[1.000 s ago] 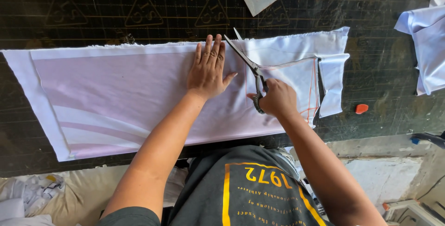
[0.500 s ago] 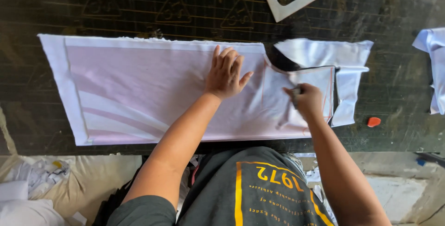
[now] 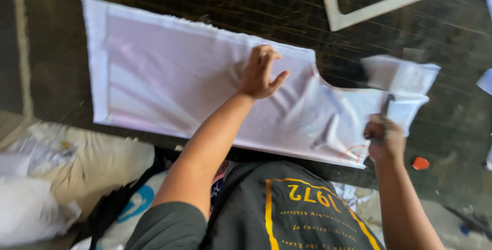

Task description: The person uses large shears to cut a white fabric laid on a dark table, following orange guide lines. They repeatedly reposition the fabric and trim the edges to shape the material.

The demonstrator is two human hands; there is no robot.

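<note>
White fabric panel (image 3: 174, 91) lies flat on the dark gridded tabletop (image 3: 169, 4), its long axis running left to right, with a curved cut-out at its upper right edge. Head view: one left hand (image 3: 259, 73) rests on the panel near its upper middle, grip released, palm down and fingers pressing the cloth; creases fan out from under it. One right hand (image 3: 384, 138) sits at the panel's lower right corner, grip clenched around a dark tool (image 3: 385, 105) that looks like scissors; motion blur hides the blades, so their state cannot be told. One loose white fabric offcut (image 3: 402, 78) lies just beside the cut-out, touching the panel's right end and overlapping the area above the right hand. One small orange object (image 3: 420, 163) lies on the tabletop, near the right hand but apart from it. One white angular template (image 3: 389, 5) lies at the top right, well apart from the panel. Two further white scraps (image 3: 486, 81) show at the right edge, cut off by the frame. The left forearm crosses over the panel's lower edge and hides part of it. Below the tabletop edge, pale bags and cloth (image 3: 87, 163) are piled at lower left, well apart from both hands.
</note>
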